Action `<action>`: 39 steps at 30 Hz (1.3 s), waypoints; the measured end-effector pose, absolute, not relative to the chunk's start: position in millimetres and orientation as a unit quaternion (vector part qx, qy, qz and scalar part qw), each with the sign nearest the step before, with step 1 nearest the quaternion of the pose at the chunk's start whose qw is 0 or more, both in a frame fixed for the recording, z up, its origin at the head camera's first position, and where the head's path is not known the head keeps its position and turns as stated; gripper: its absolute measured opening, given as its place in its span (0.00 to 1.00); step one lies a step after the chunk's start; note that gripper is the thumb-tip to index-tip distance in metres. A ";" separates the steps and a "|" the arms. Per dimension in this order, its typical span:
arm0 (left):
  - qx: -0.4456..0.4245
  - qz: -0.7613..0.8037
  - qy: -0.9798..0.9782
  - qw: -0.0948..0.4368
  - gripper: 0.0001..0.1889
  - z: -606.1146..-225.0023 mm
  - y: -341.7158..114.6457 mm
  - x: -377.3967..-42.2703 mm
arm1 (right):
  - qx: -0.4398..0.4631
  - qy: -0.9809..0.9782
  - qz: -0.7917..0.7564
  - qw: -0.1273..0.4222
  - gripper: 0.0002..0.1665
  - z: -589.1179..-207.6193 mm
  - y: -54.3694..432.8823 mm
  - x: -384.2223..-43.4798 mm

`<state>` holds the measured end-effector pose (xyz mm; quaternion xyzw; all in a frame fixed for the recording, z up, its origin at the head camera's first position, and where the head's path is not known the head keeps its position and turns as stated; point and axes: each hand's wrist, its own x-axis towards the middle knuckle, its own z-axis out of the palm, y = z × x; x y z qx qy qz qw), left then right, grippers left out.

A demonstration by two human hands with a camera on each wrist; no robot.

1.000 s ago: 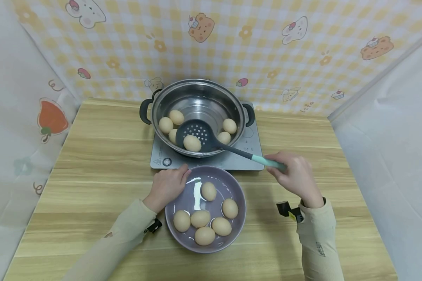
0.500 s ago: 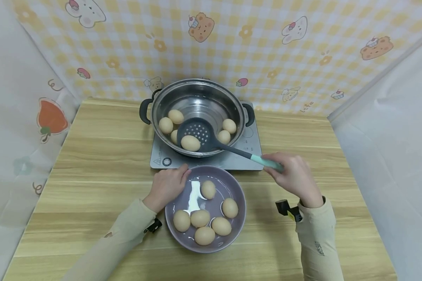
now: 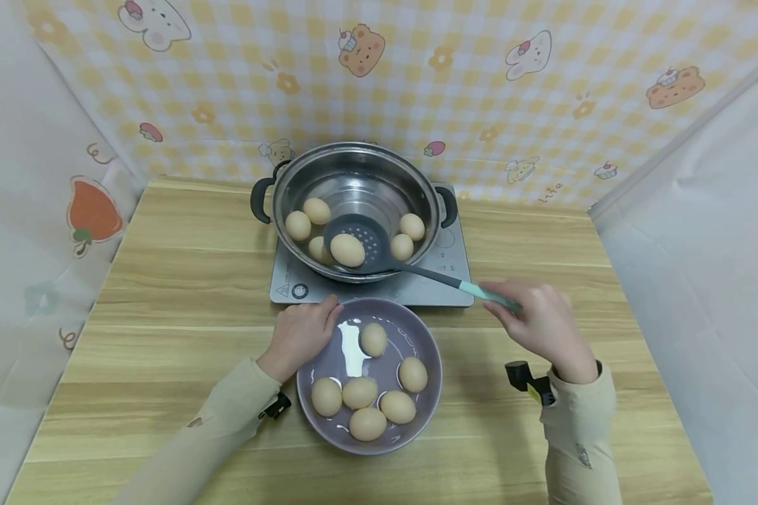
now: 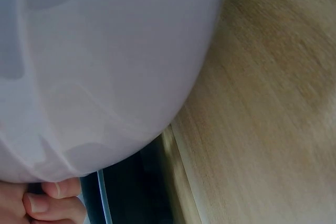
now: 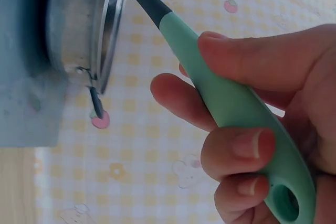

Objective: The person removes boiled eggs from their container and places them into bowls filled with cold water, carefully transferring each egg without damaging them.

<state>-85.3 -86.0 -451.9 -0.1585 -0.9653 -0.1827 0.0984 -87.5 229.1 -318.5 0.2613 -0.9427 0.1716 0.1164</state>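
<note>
My right hand (image 3: 543, 322) grips the mint-green handle of a skimmer (image 3: 379, 261); in the right wrist view the fingers wrap the handle (image 5: 226, 98). The skimmer's dark perforated bowl is inside a steel pot (image 3: 354, 149), and one egg (image 3: 347, 250) lies in it. Other eggs (image 3: 298, 226) sit in the pot at the left and right, one partly behind the skimmer. My left hand (image 3: 300, 337) holds the upper left rim of a purple dish (image 3: 429, 414) with several eggs (image 3: 368, 424) in it. In the left wrist view, curled fingers (image 4: 55, 203) show at the dish's edge.
The pot stands on a flat grey cooktop (image 3: 442, 280) at the back of the wooden table (image 3: 183, 280), its black handles (image 3: 260, 200) jutting out sideways. Behind rises a yellow checked cloth (image 3: 391, 98). White sheets (image 3: 701, 231) flank both sides.
The right hand has shifted slightly right and toward the body, drawing the skimmer a little right. The egg sits farther into the skimmer's bowl. My left hand and the dish stay put.
</note>
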 end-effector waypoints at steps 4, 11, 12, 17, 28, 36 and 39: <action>-0.157 -0.182 -0.966 0.097 0.12 -451.0 -86.0 -85.4 | 0.266 -0.939 0.170 0.134 0.15 -310.1 236.3 -78.6; -0.160 -0.183 -0.964 0.109 0.12 -450.5 -86.3 -85.1 | 0.284 -0.927 0.203 0.139 0.18 -298.0 253.5 -59.2; -0.161 -0.184 -0.963 0.112 0.12 -450.3 -86.2 -85.0 | 0.289 -0.923 0.210 0.140 0.17 -297.5 256.0 -56.4; -0.162 -0.186 -0.963 0.111 0.12 -450.0 -85.9 -85.6 | 0.306 -0.912 0.236 0.138 0.14 -296.9 266.1 -41.4; -0.149 -0.180 -0.969 0.082 0.10 -450.5 -85.8 -86.9 | 0.299 -0.923 0.220 0.103 0.22 -299.7 273.0 -20.8; -0.153 -0.181 -0.968 0.085 0.13 -449.3 -85.8 -86.2 | 0.283 -0.925 0.232 0.101 0.26 -307.6 276.3 -13.6; -0.156 -0.181 -0.967 0.088 0.13 -449.0 -85.8 -85.6 | 0.282 -0.927 0.222 0.107 0.25 -309.3 277.6 -13.0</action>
